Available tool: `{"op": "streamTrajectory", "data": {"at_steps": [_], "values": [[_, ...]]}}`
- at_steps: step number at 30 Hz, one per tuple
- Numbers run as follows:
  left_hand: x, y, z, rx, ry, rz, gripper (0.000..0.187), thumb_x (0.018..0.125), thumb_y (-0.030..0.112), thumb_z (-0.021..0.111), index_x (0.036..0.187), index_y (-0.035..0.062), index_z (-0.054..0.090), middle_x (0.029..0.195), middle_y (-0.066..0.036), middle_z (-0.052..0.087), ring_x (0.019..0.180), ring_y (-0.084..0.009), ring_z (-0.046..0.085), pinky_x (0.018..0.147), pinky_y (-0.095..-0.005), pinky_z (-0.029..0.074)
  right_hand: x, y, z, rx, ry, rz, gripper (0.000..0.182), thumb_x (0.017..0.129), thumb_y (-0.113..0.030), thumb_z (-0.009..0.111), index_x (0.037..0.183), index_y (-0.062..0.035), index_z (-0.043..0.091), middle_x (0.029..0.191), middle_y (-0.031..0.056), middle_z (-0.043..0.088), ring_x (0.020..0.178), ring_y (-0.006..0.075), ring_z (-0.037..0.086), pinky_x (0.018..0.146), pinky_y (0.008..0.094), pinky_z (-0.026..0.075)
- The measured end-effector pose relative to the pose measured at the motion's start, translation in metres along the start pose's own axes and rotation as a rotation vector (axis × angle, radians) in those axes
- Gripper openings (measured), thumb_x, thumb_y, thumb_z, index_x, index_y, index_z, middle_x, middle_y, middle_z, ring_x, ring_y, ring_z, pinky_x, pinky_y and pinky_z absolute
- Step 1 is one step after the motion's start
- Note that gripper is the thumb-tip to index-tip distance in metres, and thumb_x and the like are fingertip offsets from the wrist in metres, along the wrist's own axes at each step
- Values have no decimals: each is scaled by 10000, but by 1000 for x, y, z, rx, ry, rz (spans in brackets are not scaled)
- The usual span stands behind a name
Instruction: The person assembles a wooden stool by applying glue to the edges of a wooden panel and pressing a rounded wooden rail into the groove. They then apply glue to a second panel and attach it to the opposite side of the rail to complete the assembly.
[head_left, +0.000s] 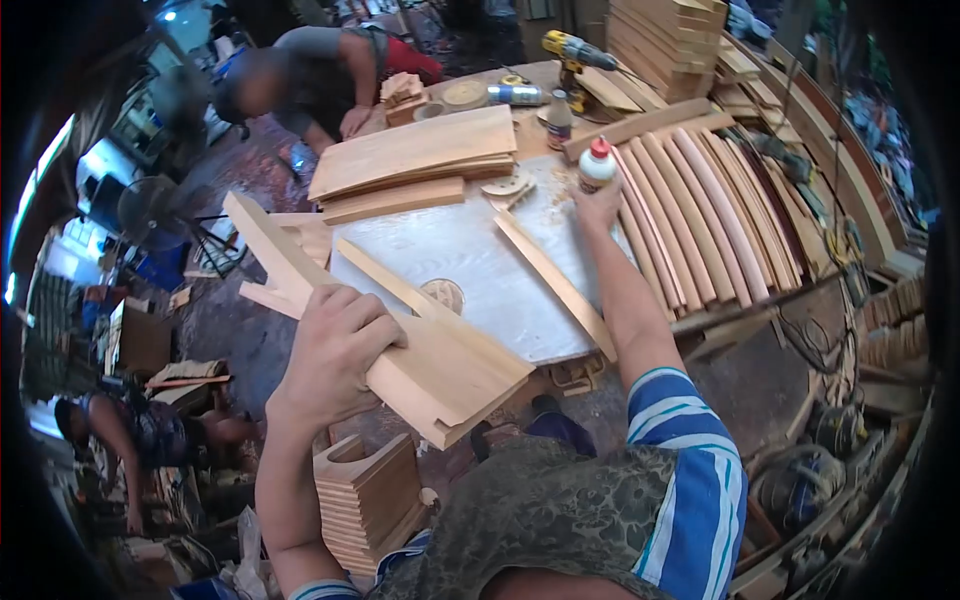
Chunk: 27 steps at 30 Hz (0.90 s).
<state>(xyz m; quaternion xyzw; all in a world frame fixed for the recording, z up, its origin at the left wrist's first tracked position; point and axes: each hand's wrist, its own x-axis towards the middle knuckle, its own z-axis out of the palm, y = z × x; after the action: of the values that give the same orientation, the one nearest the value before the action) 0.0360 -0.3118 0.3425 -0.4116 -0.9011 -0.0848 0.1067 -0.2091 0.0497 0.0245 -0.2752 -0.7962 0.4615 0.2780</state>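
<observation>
My left hand [338, 345] is wrapped round a joined wooden piece [455, 370], a wide board with narrower arms running away from me, held up in front of the table's near edge. My right hand [600, 208] grips a white glue bottle [597, 168] with a red cap, upright above the table's right part. Between the two hands a narrow wooden strip [555, 285] lies slanted across the pale tabletop [480, 305]. A round wooden disc [442, 294] shows partly behind the held piece. Small curved wooden pieces [508, 188] lie farther back.
Flat boards [415, 150] are stacked at the back left. Curved slats [700, 215] fill the right side. A yellow drill [575, 55], a brown bottle [558, 120] and a spray can [515, 95] stand behind. Another person [330, 75] bends at the far left. Stacked blocks [370, 495] sit below my left arm.
</observation>
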Motion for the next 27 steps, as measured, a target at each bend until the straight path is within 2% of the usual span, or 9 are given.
{"op": "streamTrajectory", "data": {"at_steps": [4, 8, 10, 11, 17, 18, 20, 23, 27], "values": [[17, 4, 1, 24, -53, -41, 295, 628, 201, 805, 840, 137, 610, 852, -42, 574, 868, -287, 569, 844, -411, 422, 6, 10, 2, -71, 22, -12, 882, 654, -329, 918, 1353, -12, 482, 1358, 236, 590, 1290, 396, 548, 1092, 463, 438], [29, 2, 3, 6, -39, -67, 298, 629, 200, 807, 845, 136, 611, 855, -46, 574, 879, -290, 574, 852, -417, 424, 4, -19, -32, 70, -119, 29, 555, 728, -290, 860, 1164, -51, 615, 985, 113, 712, 905, 297, 713, 840, 429, 583], [32, 0, 7, 35, -49, -42, 312, 619, 204, 819, 848, 138, 618, 858, -47, 586, 882, -285, 582, 852, -416, 428, -2, -15, -55, 797, -505, 206, 437, 825, -279, 784, 1176, -98, 595, 961, 57, 698, 830, 201, 713, 699, 402, 615], [31, -1, 9, 19, -50, -44, 312, 619, 204, 819, 848, 138, 618, 858, -47, 586, 882, -285, 582, 852, -416, 428, -22, -40, -94, 850, -650, 380, 357, 891, -258, 716, 1192, -130, 572, 950, 32, 696, 789, 151, 708, 594, 371, 617], [18, -6, 12, -18, 61, 50, 323, 605, 204, 841, 841, 145, 628, 832, -28, 605, 848, -267, 587, 821, -402, 430, -121, -39, -239, 740, -926, 311, 678, 798, -146, 794, 1379, -41, 463, 1068, 119, 672, 902, 224, 716, 646, 374, 643], [14, -5, 13, -14, 93, 51, 319, 608, 203, 842, 841, 148, 632, 830, -24, 609, 844, -265, 588, 808, -400, 427, -143, -40, -255, 660, -795, 250, 708, 718, -116, 835, 1353, -29, 533, 1074, 105, 670, 910, 197, 684, 815, 359, 593], [2, -3, 14, -20, 125, 63, 314, 611, 201, 843, 841, 151, 635, 828, -21, 613, 840, -263, 588, 795, -398, 424, -176, -47, -298, 375, -822, 138, 796, 690, -109, 872, 1389, 5, 510, 1138, 104, 655, 999, 190, 664, 914, 363, 552], [-24, -1, 16, -25, 181, 71, 302, 618, 211, 836, 837, 152, 637, 826, -21, 618, 830, -262, 590, 775, -397, 416, -228, -41, -339, 174, -606, -49, 805, 681, -97, 885, 1387, 19, 517, 1176, 111, 634, 1019, 180, 657, 890, 341, 557], [-64, 1, 21, -13, 262, 100, 264, 631, 196, 805, 837, 153, 646, 819, -19, 620, 815, -257, 593, 762, -398, 412, -282, -54, -380, 223, -471, 19, 783, 689, -100, 884, 1383, 9, 537, 1182, 104, 627, 1016, 174, 652, 872, 310, 562]]}}
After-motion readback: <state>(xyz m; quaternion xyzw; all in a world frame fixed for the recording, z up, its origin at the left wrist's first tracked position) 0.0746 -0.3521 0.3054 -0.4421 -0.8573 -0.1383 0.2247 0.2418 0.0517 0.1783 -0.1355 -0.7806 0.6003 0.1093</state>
